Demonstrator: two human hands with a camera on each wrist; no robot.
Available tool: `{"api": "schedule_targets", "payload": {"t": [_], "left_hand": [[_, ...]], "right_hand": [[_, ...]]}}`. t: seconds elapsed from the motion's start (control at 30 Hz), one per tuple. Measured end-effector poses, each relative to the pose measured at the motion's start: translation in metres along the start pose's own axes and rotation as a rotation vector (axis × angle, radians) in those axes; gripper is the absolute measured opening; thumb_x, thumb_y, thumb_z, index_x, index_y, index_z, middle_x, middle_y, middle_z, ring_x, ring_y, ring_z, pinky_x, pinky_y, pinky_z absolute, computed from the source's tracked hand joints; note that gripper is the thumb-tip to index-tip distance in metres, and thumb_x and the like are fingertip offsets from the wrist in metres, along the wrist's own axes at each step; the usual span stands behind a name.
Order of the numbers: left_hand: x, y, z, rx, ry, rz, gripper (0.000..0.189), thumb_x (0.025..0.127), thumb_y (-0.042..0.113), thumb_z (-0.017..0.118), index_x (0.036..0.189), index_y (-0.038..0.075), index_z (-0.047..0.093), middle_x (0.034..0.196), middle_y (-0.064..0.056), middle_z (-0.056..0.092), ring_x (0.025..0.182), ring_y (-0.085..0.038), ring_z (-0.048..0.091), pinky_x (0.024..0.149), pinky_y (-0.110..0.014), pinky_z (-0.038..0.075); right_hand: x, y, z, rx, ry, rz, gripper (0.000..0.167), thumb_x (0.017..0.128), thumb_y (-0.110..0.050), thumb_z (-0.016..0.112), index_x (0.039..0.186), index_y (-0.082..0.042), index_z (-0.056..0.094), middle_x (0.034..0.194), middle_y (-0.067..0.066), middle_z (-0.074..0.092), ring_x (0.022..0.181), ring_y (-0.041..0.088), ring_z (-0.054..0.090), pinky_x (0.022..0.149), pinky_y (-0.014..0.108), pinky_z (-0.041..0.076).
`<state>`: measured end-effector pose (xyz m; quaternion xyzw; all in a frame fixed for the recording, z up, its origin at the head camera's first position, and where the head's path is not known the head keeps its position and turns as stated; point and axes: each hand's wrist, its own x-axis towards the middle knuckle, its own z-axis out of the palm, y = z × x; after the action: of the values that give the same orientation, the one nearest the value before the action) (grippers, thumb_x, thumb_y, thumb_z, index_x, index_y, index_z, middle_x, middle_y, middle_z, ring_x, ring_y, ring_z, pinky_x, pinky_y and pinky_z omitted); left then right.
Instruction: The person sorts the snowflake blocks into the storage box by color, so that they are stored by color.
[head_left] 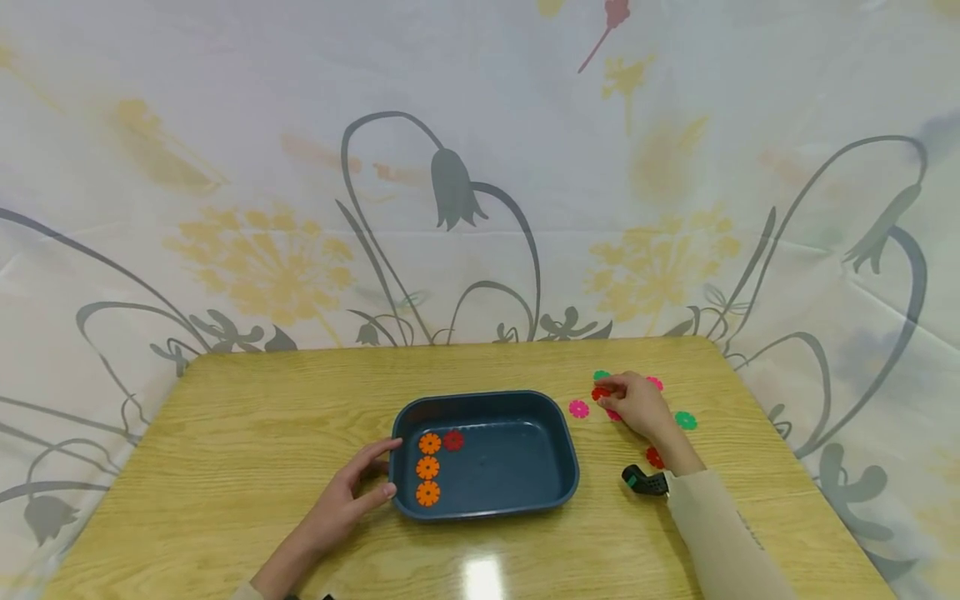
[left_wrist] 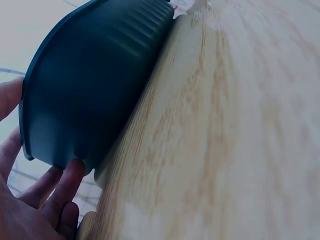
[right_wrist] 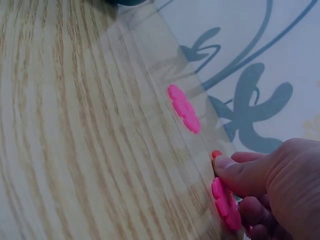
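On the left of a dark blue tray (head_left: pixel 483 511), my left hand (head_left: pixel 347 497) rests with thumb and fingers spread against its end. In the left wrist view, fingertips touch the tray's outer wall (left_wrist: pixel 85 85) and rim. My right hand (head_left: pixel 637 406) is to the right of the tray, with thumb and fingertips pinching a red flower-shaped disc (head_left: pixel 599 392). Only a bit of the red disc (right_wrist: pixel 216 154) shows in the right wrist view. Just below the thumb lies a pink flower-shaped disc (right_wrist: pixel 226 204), partly behind the hand.
Inside the tray, several orange flower discs (head_left: pixel 427 467) line the left side, with a red one (head_left: pixel 453 440) beside the top one. Around the right hand lie pink (head_left: pixel 578 408), green (head_left: pixel 686 420) and red (head_left: pixel 655 457) discs. A patterned cloth (head_left: pixel 480 167) hangs behind the wooden table (head_left: pixel 247 433).
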<state>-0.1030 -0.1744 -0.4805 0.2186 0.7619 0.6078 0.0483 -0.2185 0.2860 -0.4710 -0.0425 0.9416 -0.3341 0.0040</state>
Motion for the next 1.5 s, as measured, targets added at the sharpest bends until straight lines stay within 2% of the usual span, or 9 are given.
{"api": "schedule_targets", "payload": {"t": [0.23, 0.5, 0.7, 0.87, 1.07, 1.27, 1.5], "left_hand": [[-0.001, -0.001, 0.001, -0.013, -0.002, 0.003, 0.052, 0.091, 0.007, 0.059, 0.139, 0.007, 0.041, 0.139, -0.011, 0.041, 0.109, -0.029, 0.052, 0.088, -0.029, 0.043], [0.0, -0.001, 0.0, -0.016, -0.006, 0.002, 0.052, 0.091, 0.007, 0.059, 0.14, 0.008, 0.041, 0.138, -0.012, 0.041, 0.109, -0.028, 0.052, 0.087, -0.029, 0.043], [-0.001, -0.002, -0.002, -0.008, -0.006, -0.012, 0.051, 0.091, 0.008, 0.059, 0.14, 0.009, 0.041, 0.137, -0.011, 0.042, 0.108, -0.027, 0.052, 0.086, -0.029, 0.043], [-0.001, -0.005, -0.001, -0.006, -0.004, -0.031, 0.052, 0.091, 0.009, 0.06, 0.139, 0.008, 0.041, 0.137, -0.011, 0.041, 0.108, -0.026, 0.052, 0.086, -0.028, 0.043], [0.0, -0.004, -0.002, -0.01, -0.011, -0.03, 0.052, 0.091, 0.01, 0.06, 0.14, 0.008, 0.041, 0.138, -0.012, 0.041, 0.108, -0.025, 0.052, 0.085, -0.029, 0.043], [0.0, -0.002, -0.001, -0.016, -0.022, 0.01, 0.052, 0.092, 0.008, 0.058, 0.14, 0.006, 0.039, 0.139, -0.015, 0.04, 0.109, -0.028, 0.051, 0.086, -0.029, 0.043], [0.0, 0.0, -0.001, -0.024, -0.012, -0.014, 0.051, 0.091, 0.008, 0.059, 0.139, 0.009, 0.041, 0.138, -0.011, 0.041, 0.109, -0.03, 0.051, 0.087, -0.029, 0.042]], "right_hand": [[-0.001, 0.002, 0.003, -0.015, 0.018, 0.0, 0.032, 0.084, -0.014, 0.069, 0.115, -0.005, 0.066, 0.1, 0.012, 0.056, 0.081, 0.024, 0.053, 0.07, 0.038, 0.043], [0.0, 0.003, 0.005, -0.012, 0.054, 0.007, 0.027, 0.083, -0.014, 0.071, 0.109, -0.006, 0.067, 0.091, 0.008, 0.055, 0.075, 0.022, 0.051, 0.066, 0.035, 0.041], [0.0, 0.003, 0.005, 0.047, 0.068, 0.0, 0.025, 0.082, -0.013, 0.072, 0.105, -0.006, 0.068, 0.087, 0.006, 0.057, 0.074, 0.022, 0.05, 0.066, 0.035, 0.041], [-0.001, 0.005, -0.001, 0.12, 0.055, 0.023, 0.02, 0.082, -0.011, 0.071, 0.102, -0.005, 0.07, 0.084, 0.006, 0.06, 0.073, 0.022, 0.052, 0.065, 0.033, 0.043], [-0.003, 0.002, -0.006, 0.202, 0.0, 0.063, 0.02, 0.086, -0.016, 0.069, 0.103, -0.006, 0.07, 0.093, 0.007, 0.064, 0.078, 0.022, 0.055, 0.065, 0.031, 0.046], [-0.004, 0.003, -0.01, 0.217, -0.015, 0.034, 0.022, 0.086, -0.017, 0.068, 0.103, -0.004, 0.07, 0.092, 0.008, 0.065, 0.075, 0.021, 0.055, 0.062, 0.03, 0.046], [-0.006, 0.002, -0.014, 0.272, -0.037, 0.039, 0.023, 0.087, -0.017, 0.067, 0.105, -0.003, 0.069, 0.089, 0.008, 0.065, 0.069, 0.024, 0.053, 0.055, 0.029, 0.044]]}}
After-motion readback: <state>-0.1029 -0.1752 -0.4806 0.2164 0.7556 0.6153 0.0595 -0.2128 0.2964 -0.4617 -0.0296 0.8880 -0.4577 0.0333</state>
